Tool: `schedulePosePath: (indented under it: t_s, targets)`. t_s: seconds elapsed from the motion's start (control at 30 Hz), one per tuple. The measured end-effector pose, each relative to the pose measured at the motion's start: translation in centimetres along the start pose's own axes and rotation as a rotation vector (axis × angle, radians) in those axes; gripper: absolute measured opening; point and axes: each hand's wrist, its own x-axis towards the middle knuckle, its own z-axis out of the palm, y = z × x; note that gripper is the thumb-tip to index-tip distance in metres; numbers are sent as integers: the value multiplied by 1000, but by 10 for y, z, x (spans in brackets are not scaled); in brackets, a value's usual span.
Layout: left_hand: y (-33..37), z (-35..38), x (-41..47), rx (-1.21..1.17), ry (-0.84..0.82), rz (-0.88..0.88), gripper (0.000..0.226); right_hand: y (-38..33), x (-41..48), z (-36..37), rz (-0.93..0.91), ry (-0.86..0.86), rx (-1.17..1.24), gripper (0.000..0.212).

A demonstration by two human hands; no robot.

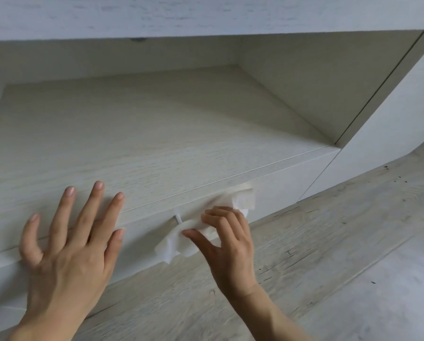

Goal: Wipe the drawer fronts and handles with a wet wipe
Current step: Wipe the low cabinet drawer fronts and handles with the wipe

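A whitewashed wood drawer front [287, 185] runs along the low cabinet's lower edge. Its slim white handle [177, 218] shows only one post; the rest is wrapped in a white wet wipe [181, 241]. My right hand [227, 238] pinches the wipe around the handle, fingers curled over it and thumb underneath. My left hand [70, 244] lies flat with fingers spread on the shelf top and the drawer's upper edge, left of the handle.
Above the drawer is an open shelf niche [156, 119] with a thick top board [206, 13]. The cabinet's side panel [390, 134] stands at the right. Pale wood-look floor [341, 254] spreads below and to the right.
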Motion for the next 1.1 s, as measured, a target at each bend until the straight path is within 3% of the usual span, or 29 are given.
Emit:
schedulePosePath:
  t_s: [0.13,0.3,0.6,0.77,1.0,1.1]
  targets:
    - [-2,0,-2,10,7,15,49,-15,0,15,-40,-57,-4,20]
    - [-3,1,-2,9,11,24,50,7,2,-4,-14,-10,0,35]
    - [4,2,-2,99,46,6,50,-8,-1,12,-68,-64,-9,20]
    - [4,0,0,186,77,21,49,9,5,-8,-11,-17,-29,38]
    - [6,-1,-1,178,56,5,49,-10,2,13,-106,-103,6,19]
    - [4,-2,-1,187,51,19,49,0,5,4,-99,-71,-9,26]
